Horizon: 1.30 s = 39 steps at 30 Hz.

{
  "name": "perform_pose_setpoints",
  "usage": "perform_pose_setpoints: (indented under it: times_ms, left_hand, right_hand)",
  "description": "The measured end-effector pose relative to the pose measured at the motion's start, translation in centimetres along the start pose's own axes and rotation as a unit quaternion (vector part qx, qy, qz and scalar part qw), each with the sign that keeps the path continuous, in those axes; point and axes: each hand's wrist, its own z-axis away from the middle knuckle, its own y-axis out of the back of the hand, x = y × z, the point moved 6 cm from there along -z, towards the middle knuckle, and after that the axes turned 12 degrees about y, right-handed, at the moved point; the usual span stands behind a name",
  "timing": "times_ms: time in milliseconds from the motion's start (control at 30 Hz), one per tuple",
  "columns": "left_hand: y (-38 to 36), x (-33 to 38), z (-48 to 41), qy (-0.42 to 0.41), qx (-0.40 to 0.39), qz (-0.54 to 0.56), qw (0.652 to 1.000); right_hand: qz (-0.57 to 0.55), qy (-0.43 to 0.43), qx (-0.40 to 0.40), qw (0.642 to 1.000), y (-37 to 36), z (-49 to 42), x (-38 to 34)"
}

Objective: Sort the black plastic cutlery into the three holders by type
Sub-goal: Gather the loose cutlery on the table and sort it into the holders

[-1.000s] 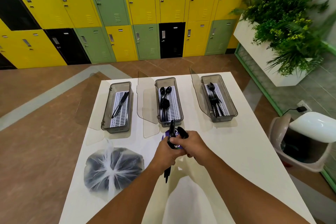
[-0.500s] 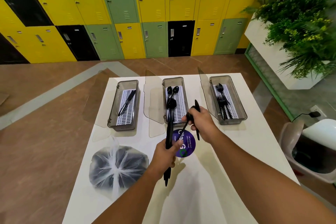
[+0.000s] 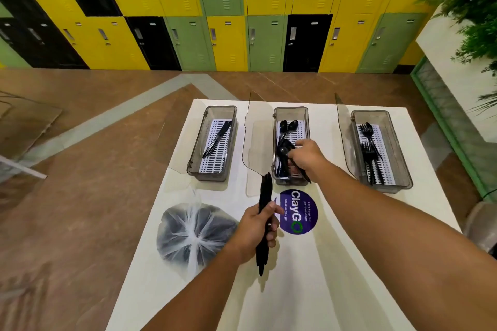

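Three clear grey holders stand in a row on the white table. The left holder has black knives in it, the middle holder black spoons, the right holder black forks. My left hand grips a bundle of black cutlery upright above the table, just in front of the middle holder. My right hand reaches over the near half of the middle holder and pinches a black spoon, whose handle sticks out toward me.
A tied plastic bag of black cutlery lies at the table's left. A round purple sticker is between my hands. Each holder's open clear lid stands to its left. Lockers line the back wall; a planter stands at the right.
My right hand has moved away from the left hand's bundle with one spoon and forward over the middle holder. The left hand stays in place with the bundle.
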Motion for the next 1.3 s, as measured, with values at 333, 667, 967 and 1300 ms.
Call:
perform_pose_setpoints:
  times_ms: [333, 667, 967, 1300]
  left_hand:
    - [-1.3, -0.2, 0.0, 0.025, -0.029, 0.009, 0.999]
    - [-1.0, -0.3, 0.6, 0.014, 0.006, 0.013, 1.0]
    - [0.7, -0.5, 1.0, 0.007, 0.034, 0.023, 0.999]
    - [-0.7, -0.4, 1.1, 0.02, -0.006, -0.027, 0.999]
  right_hand:
    - [-0.007, 0.11, 0.072, 0.991, 1.8, 3.6, 0.3]
    - [0.083, 0.031, 0.025, 0.996, 0.9, 7.2, 3.9]
    - [-0.112, -0.014, -0.023, 0.993, -2.1, 6.7, 3.8]
    - [-0.101, 0.083, -0.073, 0.989, -2.1, 8.7, 1.4]
